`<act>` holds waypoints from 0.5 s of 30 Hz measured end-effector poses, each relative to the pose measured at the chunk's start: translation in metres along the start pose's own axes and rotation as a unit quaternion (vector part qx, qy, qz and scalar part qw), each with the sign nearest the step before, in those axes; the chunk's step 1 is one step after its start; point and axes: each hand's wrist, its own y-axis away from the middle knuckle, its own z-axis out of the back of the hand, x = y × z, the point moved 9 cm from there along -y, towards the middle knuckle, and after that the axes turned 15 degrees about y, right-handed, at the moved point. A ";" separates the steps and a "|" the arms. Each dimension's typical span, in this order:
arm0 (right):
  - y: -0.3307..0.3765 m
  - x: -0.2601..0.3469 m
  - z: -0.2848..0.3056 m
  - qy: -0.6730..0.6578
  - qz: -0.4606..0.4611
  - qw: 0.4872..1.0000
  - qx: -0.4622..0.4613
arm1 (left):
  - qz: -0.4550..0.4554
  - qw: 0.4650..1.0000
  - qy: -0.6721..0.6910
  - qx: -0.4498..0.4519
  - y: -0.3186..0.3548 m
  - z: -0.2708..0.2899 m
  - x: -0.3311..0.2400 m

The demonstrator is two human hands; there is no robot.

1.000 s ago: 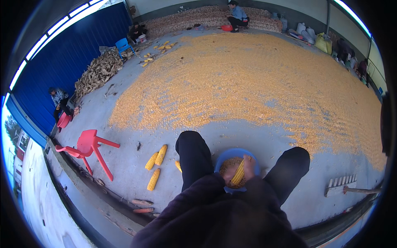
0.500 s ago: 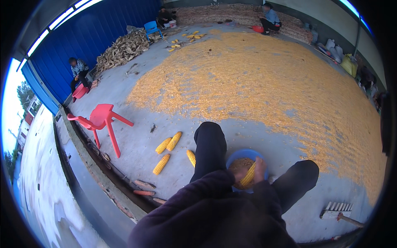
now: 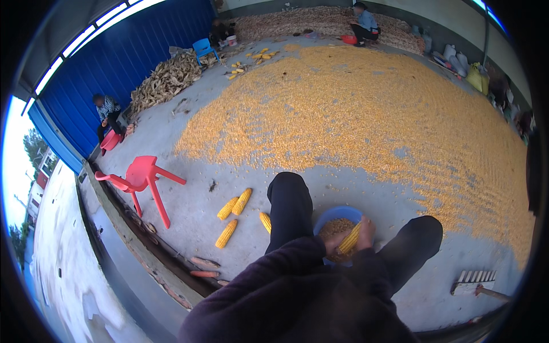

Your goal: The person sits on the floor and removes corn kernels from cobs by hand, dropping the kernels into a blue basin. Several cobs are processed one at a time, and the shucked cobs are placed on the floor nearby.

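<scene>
Corncob (image 3: 349, 239) slants from right hand (image 3: 368, 234), fingers (image 3: 365, 222) grasping it, to left hand (image 3: 333, 244), fingers unclear.

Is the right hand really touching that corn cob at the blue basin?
Touching. The head view shows the right hand closed on the upper end of the corn cob, with no gap visible between them.

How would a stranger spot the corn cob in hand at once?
Find the broad spread of kernels. Nearer the camera, between two dark-trousered knees, sits a blue basin. There, unlike the loose cobs lying farther left, the yellow cob is held in the right hand, left hand against it.
</scene>
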 end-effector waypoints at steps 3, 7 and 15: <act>0.002 0.008 0.007 -0.005 0.001 1.000 -0.004 | 0.003 1.000 -0.009 0.012 0.002 -0.008 0.001; 0.004 -0.001 0.013 -0.034 -0.017 0.999 -0.016 | 0.062 0.996 0.068 -0.020 0.020 -0.037 0.005; 0.007 0.014 0.017 0.046 -0.006 0.997 -0.058 | -0.001 0.999 -0.012 -0.041 0.010 -0.012 -0.003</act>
